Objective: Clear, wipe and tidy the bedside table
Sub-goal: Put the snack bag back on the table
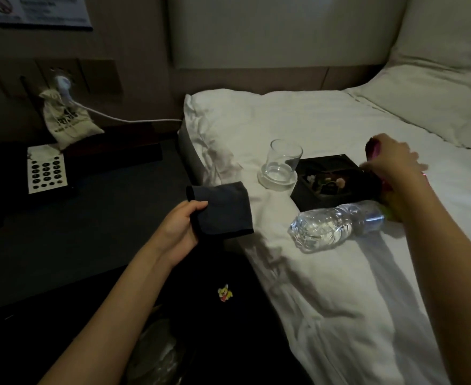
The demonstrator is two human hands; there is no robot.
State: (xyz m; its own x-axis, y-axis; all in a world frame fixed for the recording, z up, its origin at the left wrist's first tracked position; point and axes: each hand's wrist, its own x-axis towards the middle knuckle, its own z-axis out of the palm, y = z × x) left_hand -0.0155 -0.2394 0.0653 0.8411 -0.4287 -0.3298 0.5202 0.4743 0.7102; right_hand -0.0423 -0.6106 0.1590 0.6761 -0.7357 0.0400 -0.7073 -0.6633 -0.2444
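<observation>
- I'm watching the left hand (181, 226) holding a folded dark cloth (220, 208); its fingers (198, 204) are pinching the cloth's near-left edge, thumb underneath.
- The cloth is hanging right at the seam between the bedside worktop (89, 218) and the bed (339, 273), so the dark worktop is lying to the left of it, and the left hand is plainly the nearer one for a wipe.
- The right hand (392, 159) is reaching out over the bed, fingers curled round something pink (373, 148) beyond the black box; what it is I cannot tell.
- Counting what is lying on the bed: one glass (283, 159) upright on one coaster, one open black box (328, 179), one clear water bottle (331, 225) on its side, its long axis running left to right, cap end toward the right arm.
- On the worktop I'm seeing one telephone (46, 169) and one small cloth bag (67, 120) at the back.
- My judgement: the wipe is coming next, leftward.
</observation>
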